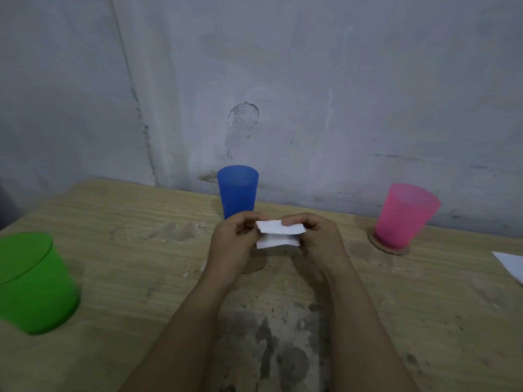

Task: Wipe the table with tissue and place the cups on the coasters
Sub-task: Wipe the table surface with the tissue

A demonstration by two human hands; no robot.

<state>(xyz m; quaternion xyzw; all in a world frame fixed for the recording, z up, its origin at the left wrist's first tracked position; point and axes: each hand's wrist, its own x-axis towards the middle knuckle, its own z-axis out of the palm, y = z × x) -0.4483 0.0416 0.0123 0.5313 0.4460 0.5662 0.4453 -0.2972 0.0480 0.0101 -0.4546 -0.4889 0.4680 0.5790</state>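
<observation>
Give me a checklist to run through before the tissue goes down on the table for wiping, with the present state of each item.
1. Tissue held: ok. Left hand and right hand both pinch it above the table.
2. Tissue folded into a pad: ok, it shows folded layers.
3. Dirt to wipe located: ok, dark stains near the front edge and pale smears farther back.
4. Pink cup on its coaster: ok.
5. Blue cup on a coaster: cannot tell, the hands hide its base. A brown disc shows partly below the left hand.
6. Green cup on a coaster: not ok, none visible under it.
</observation>
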